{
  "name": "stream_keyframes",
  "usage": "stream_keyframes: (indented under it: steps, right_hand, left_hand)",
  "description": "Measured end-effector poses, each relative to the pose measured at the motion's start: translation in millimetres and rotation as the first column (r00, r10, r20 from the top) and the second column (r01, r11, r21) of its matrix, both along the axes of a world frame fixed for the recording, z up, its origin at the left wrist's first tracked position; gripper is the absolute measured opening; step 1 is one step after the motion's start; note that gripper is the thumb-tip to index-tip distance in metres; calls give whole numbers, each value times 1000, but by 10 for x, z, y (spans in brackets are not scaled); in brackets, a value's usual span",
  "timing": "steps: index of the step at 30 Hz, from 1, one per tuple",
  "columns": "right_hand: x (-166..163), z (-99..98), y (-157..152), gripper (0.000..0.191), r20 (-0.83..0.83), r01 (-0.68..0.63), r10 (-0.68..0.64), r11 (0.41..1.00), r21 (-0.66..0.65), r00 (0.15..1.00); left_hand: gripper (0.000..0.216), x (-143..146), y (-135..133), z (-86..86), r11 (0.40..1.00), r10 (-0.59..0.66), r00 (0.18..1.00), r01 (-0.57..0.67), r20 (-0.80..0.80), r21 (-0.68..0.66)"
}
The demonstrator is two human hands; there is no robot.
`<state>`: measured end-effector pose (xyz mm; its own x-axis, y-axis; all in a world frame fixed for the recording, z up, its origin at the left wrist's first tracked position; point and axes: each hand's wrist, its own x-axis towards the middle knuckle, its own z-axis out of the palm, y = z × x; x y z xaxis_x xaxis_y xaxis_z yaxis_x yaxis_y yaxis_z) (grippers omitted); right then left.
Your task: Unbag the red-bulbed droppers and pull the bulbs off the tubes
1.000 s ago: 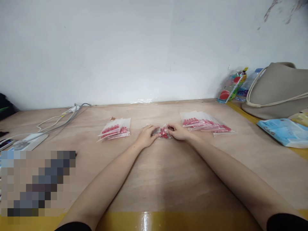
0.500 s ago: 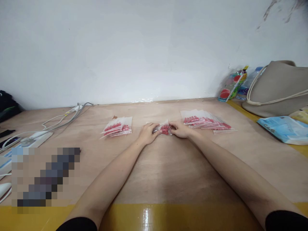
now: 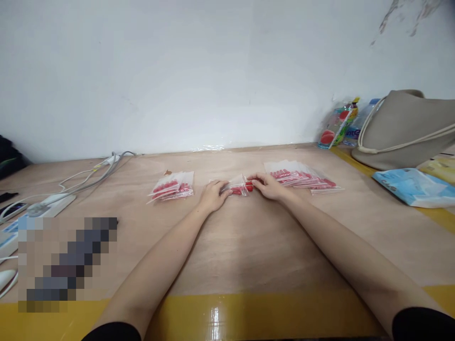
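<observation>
A small clear plastic bag (image 3: 237,180) with red pieces in it lies on the table between my hands. My left hand (image 3: 213,195) is closed on the bag's left side, thumb toward me. At the bag's right end, red pieces (image 3: 249,186) stick out, pinched by the fingertips of my right hand (image 3: 269,185). Their exact kind is too small to make out. On the left rests a pile of similar bags (image 3: 172,187) holding red pieces. A larger, fanned-out stack of such bags (image 3: 302,175) lies just beyond my right hand.
Far right are a grey drawstring bag (image 3: 401,128), drink bottles (image 3: 336,125) and a blue packet (image 3: 412,188). A power strip (image 3: 59,203) with cables and a blurred-out dark object (image 3: 74,258) occupy the left. A white wall (image 3: 213,76) borders the wooden table.
My right hand has shifted slightly, its fingers now stretched toward the bag's end. Red pieces now show outside the bag at that end. The view has moved a little.
</observation>
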<state>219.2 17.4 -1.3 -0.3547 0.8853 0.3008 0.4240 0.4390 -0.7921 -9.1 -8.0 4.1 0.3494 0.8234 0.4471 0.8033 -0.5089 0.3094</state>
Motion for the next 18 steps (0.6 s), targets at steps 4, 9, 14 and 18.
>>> stream_keyframes:
  steps: [4, 9, 14, 18]
  right_hand:
    - [94, 31, -33, 28, 3, -1, 1, 999, -38, 1000]
    - [28, 27, -110, 40, 29, -66, 65, 997, 29, 997]
    - [-31, 63, -131, 20, 79, -83, 73, 989, 121, 994]
    - [34, 153, -129, 18, 128, -28, 15, 995, 98, 992]
  left_hand:
    - [34, -32, -3, -13, 1000, 15, 1000, -15, -11, 7]
    - [33, -21, -20, 0, 1000, -6, 1000, 6, -15, 0]
    - [31, -34, -28, 26, 999, -22, 1000, 22, -17, -24]
    - [30, -107, -20, 30, 1000, -15, 1000, 15, -3, -20]
